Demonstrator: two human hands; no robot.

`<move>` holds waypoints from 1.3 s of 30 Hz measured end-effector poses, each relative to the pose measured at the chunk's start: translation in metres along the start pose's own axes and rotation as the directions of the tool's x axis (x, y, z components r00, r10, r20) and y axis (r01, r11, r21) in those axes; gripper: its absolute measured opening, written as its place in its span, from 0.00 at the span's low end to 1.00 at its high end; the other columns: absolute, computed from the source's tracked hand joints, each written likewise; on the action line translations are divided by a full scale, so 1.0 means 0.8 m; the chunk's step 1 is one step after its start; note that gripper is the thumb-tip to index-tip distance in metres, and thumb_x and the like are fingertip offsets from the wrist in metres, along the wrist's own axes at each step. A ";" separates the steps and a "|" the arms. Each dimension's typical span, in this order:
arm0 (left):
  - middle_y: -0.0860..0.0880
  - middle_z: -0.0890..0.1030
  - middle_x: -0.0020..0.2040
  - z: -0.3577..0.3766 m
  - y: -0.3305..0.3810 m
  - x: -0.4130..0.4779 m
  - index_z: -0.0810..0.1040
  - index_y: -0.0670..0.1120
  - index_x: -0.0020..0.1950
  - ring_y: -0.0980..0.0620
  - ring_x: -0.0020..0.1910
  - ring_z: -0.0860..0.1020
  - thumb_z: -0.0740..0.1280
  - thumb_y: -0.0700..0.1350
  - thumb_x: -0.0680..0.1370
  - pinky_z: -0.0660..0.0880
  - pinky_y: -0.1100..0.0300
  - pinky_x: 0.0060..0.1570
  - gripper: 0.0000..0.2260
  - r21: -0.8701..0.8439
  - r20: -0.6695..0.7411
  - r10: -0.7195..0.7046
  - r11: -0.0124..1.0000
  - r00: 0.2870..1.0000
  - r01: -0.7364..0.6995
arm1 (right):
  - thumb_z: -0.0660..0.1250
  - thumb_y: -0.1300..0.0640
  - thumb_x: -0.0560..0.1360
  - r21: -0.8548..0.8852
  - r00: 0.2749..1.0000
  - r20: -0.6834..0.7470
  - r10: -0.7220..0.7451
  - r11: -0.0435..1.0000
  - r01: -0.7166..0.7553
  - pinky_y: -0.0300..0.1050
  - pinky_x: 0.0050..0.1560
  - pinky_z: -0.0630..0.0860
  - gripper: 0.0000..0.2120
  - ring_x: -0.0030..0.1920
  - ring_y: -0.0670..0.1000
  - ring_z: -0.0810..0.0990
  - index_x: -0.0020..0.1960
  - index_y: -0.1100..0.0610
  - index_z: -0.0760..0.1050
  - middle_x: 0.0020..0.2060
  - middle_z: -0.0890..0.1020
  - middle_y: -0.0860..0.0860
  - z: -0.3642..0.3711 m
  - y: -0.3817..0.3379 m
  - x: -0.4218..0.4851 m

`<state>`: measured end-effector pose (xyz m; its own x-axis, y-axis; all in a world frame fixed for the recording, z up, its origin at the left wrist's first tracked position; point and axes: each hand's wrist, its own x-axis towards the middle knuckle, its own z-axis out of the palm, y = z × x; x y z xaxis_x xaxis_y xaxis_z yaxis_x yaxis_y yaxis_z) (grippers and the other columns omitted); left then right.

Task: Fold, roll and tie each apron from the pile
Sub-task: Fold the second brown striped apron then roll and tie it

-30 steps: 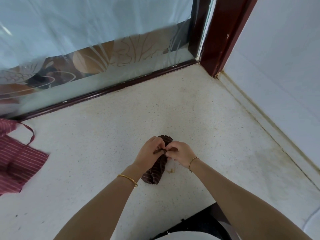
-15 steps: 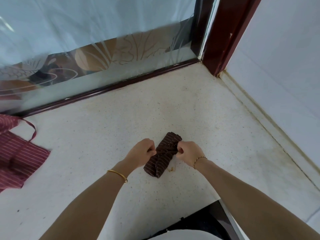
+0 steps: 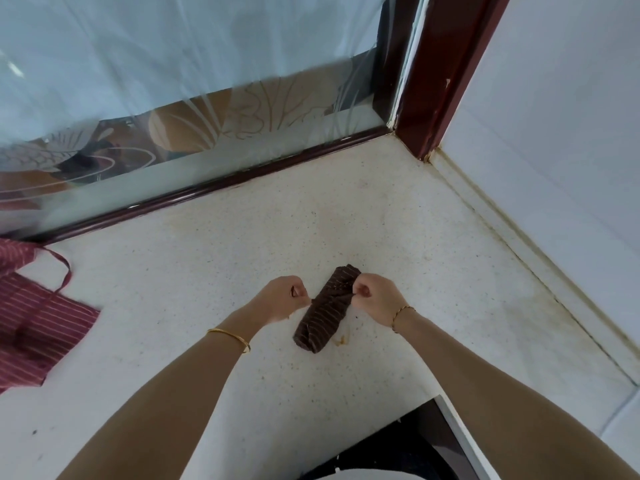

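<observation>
A dark brown striped apron roll (image 3: 323, 318) lies on the speckled white counter (image 3: 207, 278), slanting from lower left to upper right. My left hand (image 3: 282, 299) is fisted just left of the roll and pinches one end of its tie strap. On the roll's right side, my right hand (image 3: 375, 299) is curled round the other strap end. The strap runs taut across the roll's middle between the two fists.
A red striped apron (image 3: 31, 327) with a loose strap loop lies flat at the counter's left edge. A frosted glass panel (image 3: 173, 98) in a dark red frame bounds the back, a white wall (image 3: 554, 150) the right. Small crumbs (image 3: 341, 340) sit by the roll.
My hands were together over the roll's middle a second ago. They have drawn apart to either side, pulling the strap tight across the roll.
</observation>
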<state>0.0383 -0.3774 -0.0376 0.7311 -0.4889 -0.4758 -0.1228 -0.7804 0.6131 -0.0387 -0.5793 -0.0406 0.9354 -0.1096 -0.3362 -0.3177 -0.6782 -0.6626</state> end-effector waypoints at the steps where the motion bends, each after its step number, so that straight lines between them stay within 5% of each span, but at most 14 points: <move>1: 0.48 0.77 0.43 -0.009 0.007 0.001 0.75 0.47 0.43 0.52 0.39 0.76 0.67 0.45 0.77 0.75 0.61 0.37 0.05 -0.007 0.010 0.010 1.000 1.000 -0.010 | 0.63 0.63 0.71 0.003 0.999 -0.031 -0.034 0.999 0.034 0.40 0.39 0.69 0.07 0.36 0.47 0.70 0.36 0.54 0.69 0.36 0.72 0.48 -0.008 -0.010 -0.002; 6: 0.51 0.77 0.48 -0.056 0.078 0.002 0.76 0.48 0.51 0.53 0.48 0.76 0.71 0.45 0.74 0.71 0.64 0.46 0.08 -0.018 -0.047 0.183 0.983 0.982 -0.184 | 0.64 0.63 0.73 -0.005 0.979 -0.176 -0.104 0.994 0.105 0.38 0.36 0.67 0.04 0.34 0.46 0.69 0.41 0.57 0.70 0.34 0.73 0.47 -0.070 -0.059 -0.020; 11: 0.49 0.78 0.45 -0.098 0.206 -0.026 0.79 0.42 0.50 0.54 0.41 0.75 0.72 0.36 0.70 0.73 0.65 0.45 0.10 -0.055 -0.112 0.517 0.849 0.849 -0.525 | 0.65 0.64 0.74 -0.104 0.905 -0.370 -0.210 0.977 0.185 0.44 0.47 0.72 0.03 0.42 0.50 0.75 0.48 0.61 0.76 0.40 0.77 0.50 -0.161 -0.103 -0.061; 14: 0.45 0.76 0.47 -0.116 0.275 -0.044 0.81 0.42 0.50 0.53 0.41 0.73 0.73 0.37 0.70 0.71 0.61 0.47 0.10 0.114 -0.162 0.677 0.735 0.718 -0.668 | 0.66 0.64 0.75 -0.198 0.834 -0.466 -0.296 0.953 0.228 0.41 0.47 0.72 0.02 0.41 0.50 0.76 0.46 0.60 0.76 0.40 0.76 0.48 -0.224 -0.127 -0.095; 17: 0.49 0.72 0.53 -0.136 0.335 -0.058 0.82 0.45 0.53 0.50 0.53 0.70 0.74 0.44 0.71 0.67 0.61 0.57 0.12 0.342 -0.202 0.791 0.610 0.578 -0.715 | 0.65 0.66 0.75 -0.270 0.751 -0.547 -0.369 0.927 0.259 0.34 0.43 0.73 0.03 0.37 0.49 0.78 0.45 0.60 0.75 0.41 0.73 0.46 -0.283 -0.151 -0.128; 20: 0.52 0.73 0.63 -0.167 0.396 -0.072 0.83 0.49 0.47 0.48 0.64 0.66 0.72 0.50 0.72 0.61 0.56 0.64 0.08 0.528 -0.168 0.886 0.451 0.432 -0.719 | 0.65 0.67 0.75 -0.358 0.638 -0.622 -0.454 0.889 0.284 0.39 0.44 0.75 0.03 0.36 0.51 0.80 0.45 0.60 0.75 0.41 0.71 0.47 -0.339 -0.174 -0.158; 23: 0.55 0.78 0.55 -0.202 0.466 -0.107 0.78 0.55 0.37 0.50 0.63 0.71 0.70 0.54 0.70 0.67 0.47 0.63 0.05 0.540 -0.125 0.934 0.347 0.335 -0.766 | 0.64 0.68 0.75 -0.403 0.537 -0.681 -0.497 0.868 0.291 0.41 0.42 0.77 0.04 0.36 0.53 0.81 0.46 0.61 0.75 0.43 0.73 0.50 -0.402 -0.198 -0.194; 26: 0.58 0.77 0.42 -0.218 0.520 -0.143 0.76 0.54 0.37 0.53 0.50 0.77 0.71 0.51 0.72 0.72 0.52 0.55 0.06 0.524 -0.141 0.931 0.358 0.336 -0.773 | 0.64 0.69 0.75 -0.442 0.455 -0.706 -0.543 0.839 0.316 0.41 0.36 0.77 0.04 0.33 0.52 0.82 0.46 0.61 0.75 0.43 0.75 0.55 -0.448 -0.216 -0.226; 29: 0.53 0.79 0.43 -0.230 0.570 -0.174 0.77 0.50 0.40 0.51 0.48 0.77 0.70 0.50 0.73 0.73 0.54 0.51 0.05 0.527 -0.175 0.945 0.327 0.277 -0.785 | 0.65 0.69 0.75 -0.430 0.408 -0.728 -0.551 0.830 0.355 0.42 0.31 0.80 0.03 0.29 0.44 0.81 0.46 0.63 0.75 0.40 0.76 0.55 -0.489 -0.233 -0.263; 34: 0.49 0.80 0.44 -0.245 0.620 -0.215 0.79 0.43 0.43 0.51 0.47 0.78 0.70 0.44 0.75 0.73 0.53 0.54 0.05 0.478 -0.176 0.961 0.272 0.212 -0.836 | 0.65 0.69 0.76 -0.299 0.425 -0.758 -0.494 0.843 0.447 0.47 0.34 0.81 0.07 0.29 0.45 0.82 0.43 0.59 0.73 0.35 0.78 0.51 -0.534 -0.257 -0.311; 39: 0.49 0.78 0.41 -0.261 0.666 -0.237 0.76 0.45 0.40 0.50 0.42 0.76 0.69 0.43 0.75 0.74 0.51 0.49 0.05 0.548 -0.212 0.971 0.215 0.114 -0.808 | 0.64 0.63 0.78 -0.089 0.461 -0.793 -0.399 0.823 0.560 0.40 0.32 0.77 0.03 0.33 0.48 0.83 0.45 0.58 0.73 0.38 0.79 0.55 -0.571 -0.271 -0.347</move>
<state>-0.0256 -0.6191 0.5106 0.1062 -0.7309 0.6742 -0.9853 0.0138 0.1702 -0.1588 -0.7340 0.5023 0.6811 -0.3558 0.6399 0.2763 -0.6844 -0.6747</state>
